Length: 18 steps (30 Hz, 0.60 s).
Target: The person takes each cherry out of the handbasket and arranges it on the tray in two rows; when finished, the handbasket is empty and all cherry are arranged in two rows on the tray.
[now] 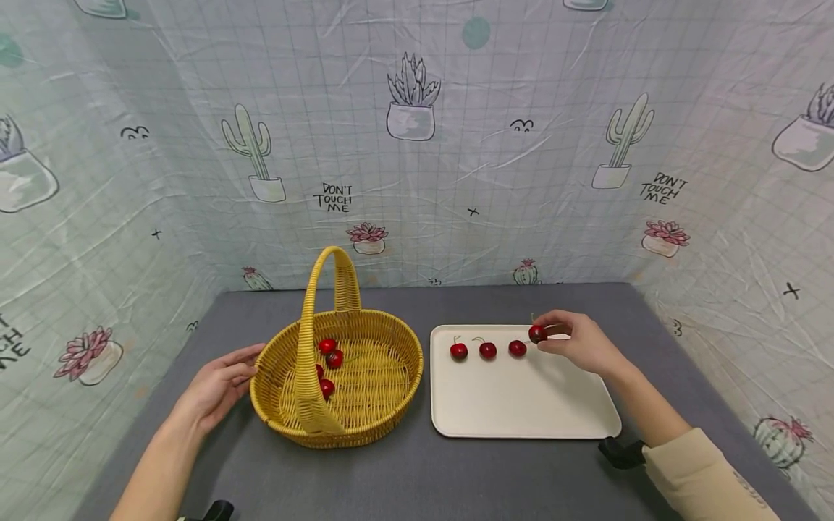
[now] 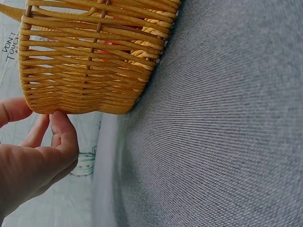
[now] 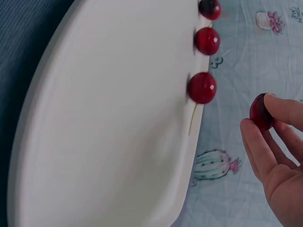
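A glossy, deep-red cherry [image 1: 537,333], almost black where the shade falls on it, is pinched between the thumb and fingers of the right hand [image 1: 573,340], above the far side of a cream rectangular tray [image 1: 521,405]. It is nearly round, so no long axis stands out; its thin stem points up and away from the tray in the head view, and the right wrist view does not show the stem. Three similar cherries [image 1: 488,350] lie apart in a row along the tray's far side: the left one's stem rises, the middle one's bends leftward, and the right one's reaches toward the right hand. The tray's long axis runs left to right. To its left stands an upright yellow wicker basket [image 1: 384,373], its arched handle [image 1: 308,347] spanning from near rim to far rim, with red cherries [image 1: 327,346] in its left half. The left hand [image 1: 218,383] touches the basket's left side, its fingers relaxed and slightly apart.
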Each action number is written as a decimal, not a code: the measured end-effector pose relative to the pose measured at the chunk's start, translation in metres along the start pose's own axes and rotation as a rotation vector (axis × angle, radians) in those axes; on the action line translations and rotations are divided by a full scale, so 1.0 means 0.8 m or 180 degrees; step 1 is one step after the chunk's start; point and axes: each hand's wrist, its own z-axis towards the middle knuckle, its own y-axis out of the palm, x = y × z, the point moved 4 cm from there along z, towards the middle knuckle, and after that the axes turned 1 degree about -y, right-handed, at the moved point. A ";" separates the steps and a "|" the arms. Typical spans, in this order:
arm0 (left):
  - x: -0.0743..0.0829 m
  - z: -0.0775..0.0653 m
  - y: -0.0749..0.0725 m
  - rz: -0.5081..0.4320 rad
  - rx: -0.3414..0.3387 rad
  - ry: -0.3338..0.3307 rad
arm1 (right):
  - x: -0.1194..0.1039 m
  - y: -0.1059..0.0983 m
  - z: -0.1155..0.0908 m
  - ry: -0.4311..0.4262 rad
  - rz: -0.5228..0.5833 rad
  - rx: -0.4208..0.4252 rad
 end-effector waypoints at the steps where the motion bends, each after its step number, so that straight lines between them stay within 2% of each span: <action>1: 0.000 0.000 0.000 0.0009 -0.0007 0.0004 | 0.004 -0.002 -0.001 0.0034 -0.0005 0.0009; 6: 0.001 0.000 0.000 0.0015 -0.0064 0.0015 | 0.022 -0.008 -0.004 0.0152 -0.0035 0.0029; 18: 0.001 0.000 0.002 -0.0019 -0.0079 -0.0015 | 0.060 -0.013 -0.005 0.0437 -0.0357 -0.0028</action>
